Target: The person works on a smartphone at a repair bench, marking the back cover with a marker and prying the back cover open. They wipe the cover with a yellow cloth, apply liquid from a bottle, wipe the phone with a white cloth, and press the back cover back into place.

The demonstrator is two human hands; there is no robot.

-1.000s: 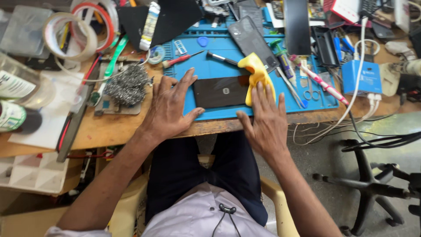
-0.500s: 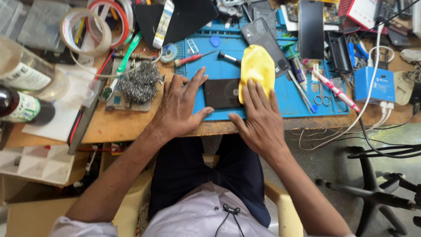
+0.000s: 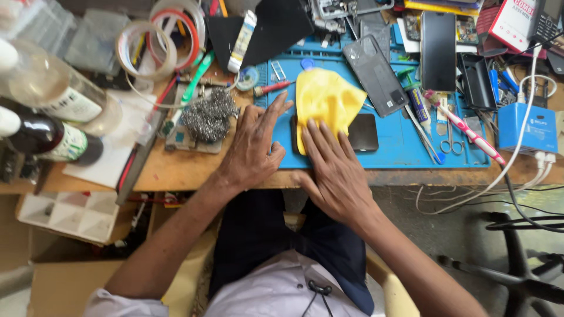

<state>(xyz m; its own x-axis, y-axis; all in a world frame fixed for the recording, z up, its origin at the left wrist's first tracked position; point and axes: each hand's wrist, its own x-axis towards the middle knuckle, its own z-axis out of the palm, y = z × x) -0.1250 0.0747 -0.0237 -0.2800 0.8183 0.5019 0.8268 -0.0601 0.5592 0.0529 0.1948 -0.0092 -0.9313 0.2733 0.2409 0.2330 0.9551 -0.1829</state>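
Now | right hand (image 3: 332, 170) flat on yellow cloth (image 3: 325, 100) | phone (image 3: 359, 132) lengthwise left-right

Single view only: head-worn camera, looking steeply down over the person's own chest and lap onto the near edge of the cluttered wooden workbench (image 3: 176, 170). Top of frame points away from the person; the white shirt front and dark trousers fill the bottom centre. Wide lens: the bench edge bows and things near the frame borders stretch outward.

Range is close. Both forearms enter from the lower corners, and the left hand (image 3: 249, 149) and right hand (image 3: 335, 173) sit near mid-frame over the flat blue rubber work mat (image 3: 411, 149).

Right margin takes in bare floor and a black swivel-chair base (image 3: 517, 258). No second view to compare for overlap.
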